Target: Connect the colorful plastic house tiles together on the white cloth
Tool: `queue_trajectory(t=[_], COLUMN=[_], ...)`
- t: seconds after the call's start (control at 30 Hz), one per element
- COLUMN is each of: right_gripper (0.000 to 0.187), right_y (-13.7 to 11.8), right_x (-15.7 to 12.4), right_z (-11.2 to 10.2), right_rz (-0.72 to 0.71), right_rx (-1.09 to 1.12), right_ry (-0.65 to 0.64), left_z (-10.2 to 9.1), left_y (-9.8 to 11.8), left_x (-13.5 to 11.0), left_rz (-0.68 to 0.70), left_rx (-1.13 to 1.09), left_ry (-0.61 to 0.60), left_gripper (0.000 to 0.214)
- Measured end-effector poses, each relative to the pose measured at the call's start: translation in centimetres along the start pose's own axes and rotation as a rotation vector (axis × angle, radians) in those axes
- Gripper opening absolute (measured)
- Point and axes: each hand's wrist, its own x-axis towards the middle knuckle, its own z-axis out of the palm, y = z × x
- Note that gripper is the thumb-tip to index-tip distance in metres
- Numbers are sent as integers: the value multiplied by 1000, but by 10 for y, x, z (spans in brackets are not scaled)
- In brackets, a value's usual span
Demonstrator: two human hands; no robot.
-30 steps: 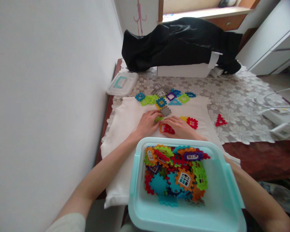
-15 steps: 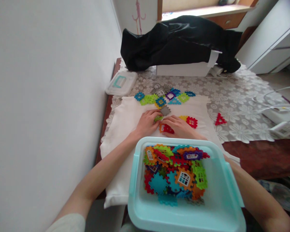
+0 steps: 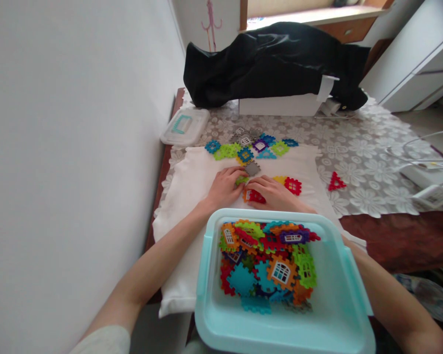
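Both my hands are on the white cloth (image 3: pixel 184 206), close together. My left hand (image 3: pixel 225 188) grips the edge of a small green plastic tile (image 3: pixel 241 180). My right hand (image 3: pixel 273 193) presses on a joined red and orange tile (image 3: pixel 254 196), partly covering it. Just above them lies a grey tile (image 3: pixel 252 168). A red window tile (image 3: pixel 293 186) and a yellow piece (image 3: pixel 279 179) sit to the right. Further up, several blue, green and purple tiles (image 3: pixel 245 147) form a loose group.
A pale turquoise bin (image 3: pixel 273 214) full of colourful tiles sits under my forearms. A red triangular piece (image 3: pixel 336 183) lies on the lace tablecloth (image 3: pixel 369 189). A white wall runs along the left. Black fabric (image 3: pixel 273 61) lies on a white box (image 3: pixel 276 105) at the back.
My hands stay almost still on the tiles. The whole view drifts slightly, with the scene sitting a little higher and further left.
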Motion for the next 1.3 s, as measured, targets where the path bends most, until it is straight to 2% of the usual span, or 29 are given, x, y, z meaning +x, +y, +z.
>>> queue_trajectory(t=[0.17,0.33,0.43,0.57,0.67,0.77,0.9,1.03,1.1,1.17,1.3], right_gripper=[40,46,42,44,48,53,59,69,67,61,46], right_y=[-3,-6,-7,-11,-15,-19,-24,-27,-27,-25,-19], right_x=[0,-2,-1,3,4,2,-6,-14,-17,-18,-19], right_z=[-3,-2,-3,-9,-19,-32,-43,-49,-51,-53,-59], right_rz=[21,73,119,190,215,254,258,223,182,98,-139], right_rx=[48,114,219,577,926,1126,1246,1356,1415,1479,1543], right_ry=[5,55,121,286,360,409,332,239,200,119,-125], left_z=[0,2,2,4,6,8,8,7,6,6,6], left_y=[-1,-2,-4,-5,-6,-8,-8,-6,-5,-4,-4], left_x=[0,0,1,1,1,1,1,1,0,0,-1], left_rz=[1,1,4,24,43,52,55,54,55,50,25], left_rx=[-16,-20,-17,-14,-39,-75,-100,-144,-204,-267,-380], left_ry=[0,-1,-9,-10,16,23,33,60,83,109,149], left_gripper=[31,31,30,31,30,29,27,26,28,30,31])
